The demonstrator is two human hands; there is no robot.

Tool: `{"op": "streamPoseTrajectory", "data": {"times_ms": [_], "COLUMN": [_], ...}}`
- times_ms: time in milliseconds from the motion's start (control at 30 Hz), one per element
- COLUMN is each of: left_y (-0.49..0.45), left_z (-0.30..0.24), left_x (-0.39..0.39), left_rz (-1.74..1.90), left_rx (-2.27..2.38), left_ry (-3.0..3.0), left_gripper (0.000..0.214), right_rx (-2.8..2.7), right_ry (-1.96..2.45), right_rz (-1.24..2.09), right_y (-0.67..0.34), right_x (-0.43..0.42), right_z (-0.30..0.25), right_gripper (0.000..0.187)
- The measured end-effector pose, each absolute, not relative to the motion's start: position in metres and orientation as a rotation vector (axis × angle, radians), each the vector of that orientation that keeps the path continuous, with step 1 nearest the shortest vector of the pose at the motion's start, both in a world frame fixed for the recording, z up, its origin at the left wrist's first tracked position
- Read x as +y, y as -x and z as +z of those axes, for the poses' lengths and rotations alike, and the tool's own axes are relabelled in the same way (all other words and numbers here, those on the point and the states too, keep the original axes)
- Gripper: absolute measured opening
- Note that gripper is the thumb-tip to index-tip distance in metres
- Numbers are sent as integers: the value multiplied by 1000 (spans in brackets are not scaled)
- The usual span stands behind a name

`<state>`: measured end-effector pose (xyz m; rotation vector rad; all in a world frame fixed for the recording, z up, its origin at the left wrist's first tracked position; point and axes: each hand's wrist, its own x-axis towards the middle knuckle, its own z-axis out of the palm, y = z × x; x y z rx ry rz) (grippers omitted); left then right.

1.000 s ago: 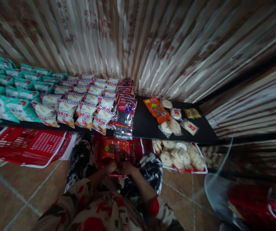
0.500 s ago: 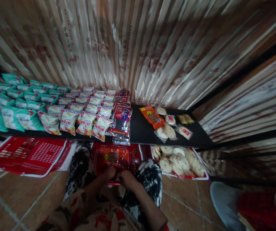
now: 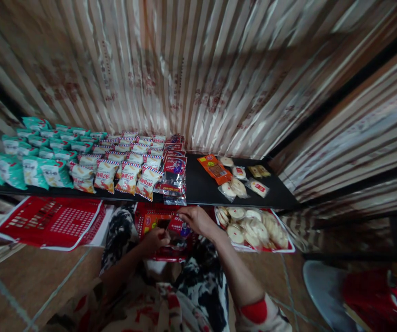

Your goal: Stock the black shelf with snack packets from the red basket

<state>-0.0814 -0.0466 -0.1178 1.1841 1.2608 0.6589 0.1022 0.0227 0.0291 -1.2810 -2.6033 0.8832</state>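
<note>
A dark red and purple snack packet [image 3: 178,229] is held over the red basket [image 3: 162,257] between my knees. My right hand [image 3: 194,218] pinches its upper edge. My left hand [image 3: 156,240] is closed at the packet's lower left side. Below it in the basket lies an orange packet [image 3: 149,223], partly hidden by my left hand. Straight ahead on the black shelf, a row of matching dark red packets [image 3: 174,173] stands beside white snack bags [image 3: 128,177].
Teal bags [image 3: 35,171] fill the shelf's left end. An orange packet [image 3: 214,169] and round wrapped cakes [image 3: 239,188] lie on the black shelf [image 3: 198,193]. A basket of round cakes [image 3: 253,228] sits at right, an upturned red basket [image 3: 53,223] at left, a grey stool [image 3: 322,290] at lower right.
Both hands were together low at the basket's near edge. My right hand has risen up and right with the dark red packet, now spread between both hands. The view has shifted slightly.
</note>
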Motion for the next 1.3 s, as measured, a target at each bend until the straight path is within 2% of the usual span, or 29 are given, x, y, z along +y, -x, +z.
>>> {"op": "streamPoseTrajectory", "data": {"times_ms": [200, 400, 533, 767, 900, 1300], "left_y": [85, 83, 80, 74, 71, 66], "left_z": [-80, -54, -53, -49, -46, -28], "left_x": [-43, -40, -37, -34, -30, -16], "left_rz": [825, 985, 1008, 1077, 1127, 1115], "left_rx": [1150, 1145, 1160, 1073, 1074, 1133], "left_ry": [-1093, -996, -960, -871, -838, -793], "left_gripper": [30, 36, 39, 47, 45, 38], "right_rx": [-2234, -1620, -1248, -1090, -1145, -1105], "right_ry": [1249, 1319, 1307, 1190, 1165, 1194], "right_rz": [861, 1019, 1188, 1484, 1583, 1509], "right_y": [-109, -116, -114, -100, -95, -92], "right_x": [35, 39, 29, 7, 4, 21], "right_z": [48, 34, 22, 10, 4, -2], "right_gripper": [27, 58, 67, 48, 45, 48]}}
